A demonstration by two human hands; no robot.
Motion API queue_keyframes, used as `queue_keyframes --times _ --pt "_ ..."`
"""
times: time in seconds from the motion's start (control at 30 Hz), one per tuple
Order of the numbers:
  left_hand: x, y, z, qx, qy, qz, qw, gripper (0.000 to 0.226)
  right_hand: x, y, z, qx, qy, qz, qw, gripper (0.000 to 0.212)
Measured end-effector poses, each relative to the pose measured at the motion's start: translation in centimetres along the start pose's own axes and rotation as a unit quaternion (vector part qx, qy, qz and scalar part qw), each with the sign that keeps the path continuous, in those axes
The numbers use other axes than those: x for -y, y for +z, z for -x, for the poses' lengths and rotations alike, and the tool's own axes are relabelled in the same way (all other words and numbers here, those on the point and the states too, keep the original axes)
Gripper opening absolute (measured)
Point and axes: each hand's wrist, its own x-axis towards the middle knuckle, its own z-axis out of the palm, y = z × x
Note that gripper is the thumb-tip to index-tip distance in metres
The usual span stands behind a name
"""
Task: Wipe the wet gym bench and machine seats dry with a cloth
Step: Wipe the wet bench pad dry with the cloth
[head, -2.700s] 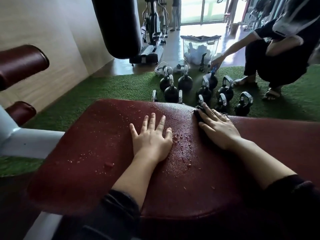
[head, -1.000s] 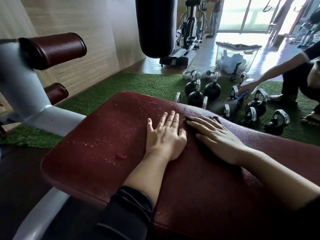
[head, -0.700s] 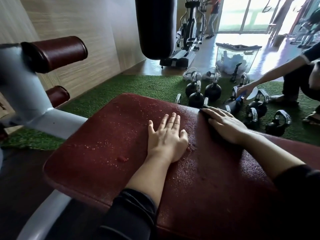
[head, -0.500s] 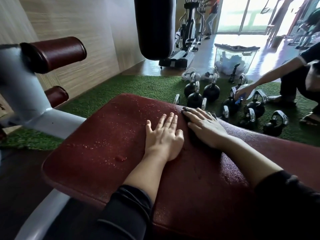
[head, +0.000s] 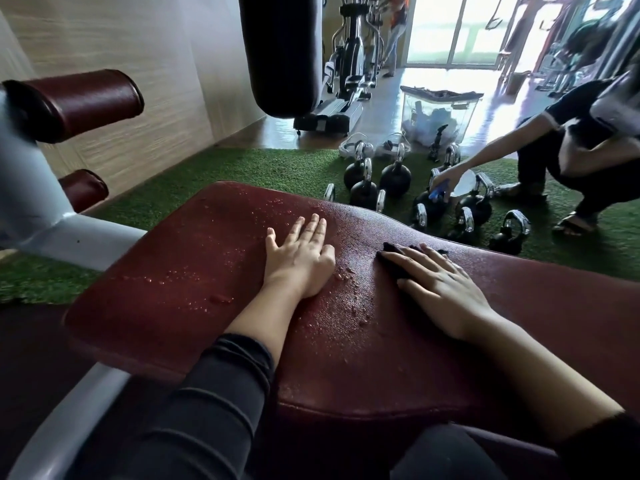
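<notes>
Two hands are lying on one dark red padded desk [head: 346,358], its surface beaded with water drops. The left hand [head: 298,258] is resting flat, fingers straight and together, holding nothing; drops are sitting just left of it and between the two hands. The right hand [head: 440,282] is pressing flat, fingers spread and straight, on one dark cloth [head: 389,252], whose edge is showing beyond the fingertips. Two dark sleeves are covering the forearms nearest the camera. Far left of the left hand, two red roller pads [head: 79,102] are sticking out from a grey frame. Beyond both hands, on green turf, roughly ten black kettlebells [head: 363,194] are standing clustered; exact count is unclear. A crouching person [head: 585,140] is reaching toward them. Farther off, one black punching bag [head: 284,53] is hanging, and one clear bin [head: 436,116] is standing.
</notes>
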Motion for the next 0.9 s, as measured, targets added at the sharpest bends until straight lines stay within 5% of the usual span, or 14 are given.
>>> queue_keyframes --times 0.23,0.5,0.7,0.9 --pt "0.9 -0.7 4.3 0.064 0.059 -0.02 0.996 0.055 0.1 0.1 -0.5 -0.009 0.03 -0.002 1.0 0.048" --pt "3.0 -0.8 8.0 0.03 0.072 -0.012 0.997 0.052 1.1 0.3 0.7 0.014 0.056 -0.034 0.998 0.048" --pt "2.9 -0.7 7.9 0.022 0.063 -0.005 0.998 0.051 2.2 -0.6 4.4 0.076 -0.011 -0.057 0.995 0.051" --pt "2.8 -0.7 8.0 0.016 0.058 -0.002 0.998 0.051 3.7 0.4 3.6 0.003 0.015 -0.019 1.0 0.072"
